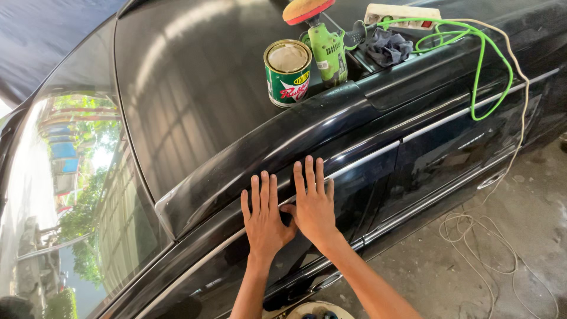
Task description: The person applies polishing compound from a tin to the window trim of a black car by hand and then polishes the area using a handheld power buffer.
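- The windscreen [71, 195] fills the left side and mirrors trees and buildings.
- The black car [195, 106] takes up most of the view, its glossy roof rising toward the top.
- The left hand [264, 220] lies flat on the upper edge of the car door [354, 195], fingers spread and straight, grasping nothing.
- The right hand [313, 204] lies just beside it, also flat and released, its thumb touching the left hand.
- A green tin [287, 72] with a pale lid stands upright on the roof, above the hands.
- A green polisher [326, 50] stands just right of the tin, its orange pad [307, 9] on top.
- A grey cloth [387, 47] lies next to it.
- A green cable [484, 65] loops down over the door.
- A white cord [478, 236] lies coiled on the concrete floor [531, 212].
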